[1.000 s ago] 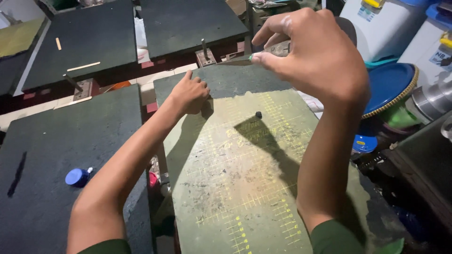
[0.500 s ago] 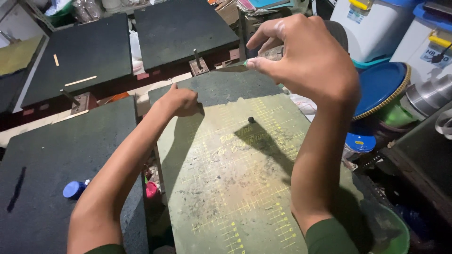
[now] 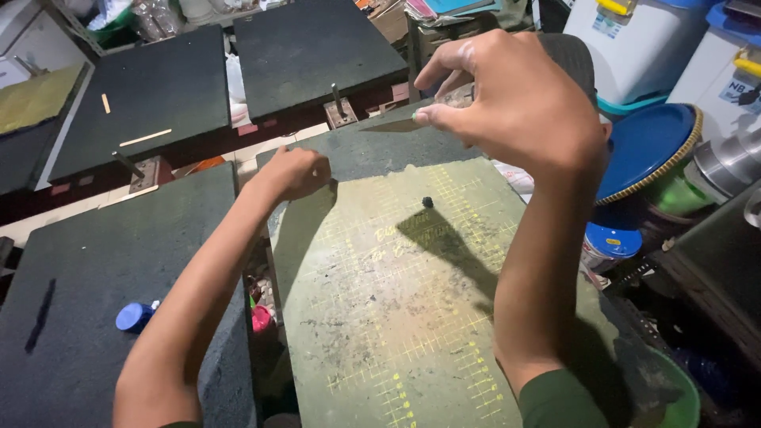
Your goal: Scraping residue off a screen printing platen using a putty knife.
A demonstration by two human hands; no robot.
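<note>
From the head view, I am lifting the near-invisible sheet off the gridded board on the bench. My right hand is pinching its edge shut at one o'clock; my left hand, closed, is pressing the board's corner at eleven. The sheet's long axis is running roughly nine to three. Next, I judge, calls for a steady, even pull. A small black bead is lying between.

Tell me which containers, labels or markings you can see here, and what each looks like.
White tub: top right, boxy, yellow handle, small bluish label.
Second white tub: far right, label with dark print.
Small can: right of the board, round, blue lid.
Green board: centre, yellow grid lines and faint writing.
</note>
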